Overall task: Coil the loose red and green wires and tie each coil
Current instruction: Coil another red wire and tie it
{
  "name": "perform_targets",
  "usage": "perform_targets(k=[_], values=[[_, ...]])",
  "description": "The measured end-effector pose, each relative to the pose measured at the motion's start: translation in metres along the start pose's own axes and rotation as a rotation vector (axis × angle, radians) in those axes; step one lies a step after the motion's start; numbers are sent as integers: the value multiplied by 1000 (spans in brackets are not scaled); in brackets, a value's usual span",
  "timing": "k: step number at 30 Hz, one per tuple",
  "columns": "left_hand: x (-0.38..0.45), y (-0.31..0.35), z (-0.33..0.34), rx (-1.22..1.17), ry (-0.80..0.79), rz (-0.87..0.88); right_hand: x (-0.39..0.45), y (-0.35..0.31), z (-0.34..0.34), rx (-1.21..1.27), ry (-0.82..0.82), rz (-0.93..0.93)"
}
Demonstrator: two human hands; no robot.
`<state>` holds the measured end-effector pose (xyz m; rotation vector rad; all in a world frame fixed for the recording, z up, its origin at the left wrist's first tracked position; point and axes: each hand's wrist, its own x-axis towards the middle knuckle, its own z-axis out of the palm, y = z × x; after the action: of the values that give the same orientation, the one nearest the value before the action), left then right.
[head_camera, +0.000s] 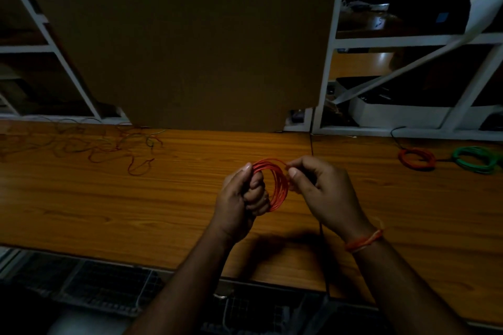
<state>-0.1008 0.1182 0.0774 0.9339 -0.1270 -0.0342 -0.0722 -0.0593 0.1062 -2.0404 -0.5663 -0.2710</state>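
A red wire coil (279, 185) is held upright above the middle of the wooden table (136, 204). My left hand (245, 196) grips the coil's left side in a fist, thumb on top. My right hand (318, 187) pinches the coil's wire at the upper right between thumb and forefinger. Loose red and green wires (81, 141) lie tangled at the far left of the table. A finished red coil (416, 159) and a green coil (476, 159) lie flat at the far right.
A large brown board (190, 43) stands behind the table. White shelf frames (329, 49) flank it on both sides. A thin black cable (397, 136) runs near the right coils. The table's front edge is close below my forearms.
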Motion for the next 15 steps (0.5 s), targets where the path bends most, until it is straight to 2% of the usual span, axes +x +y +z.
perform_targets(k=[5, 12, 15], values=[[-1, -2, 0, -47, 37, -6, -10, 9, 4, -77, -34, -102], [0, -5, 16, -197, 81, -89, -11, 11, 2, 159, -176, 73], [2, -8, 23, -227, 90, -109, -14, 17, 1, 241, -139, 79]])
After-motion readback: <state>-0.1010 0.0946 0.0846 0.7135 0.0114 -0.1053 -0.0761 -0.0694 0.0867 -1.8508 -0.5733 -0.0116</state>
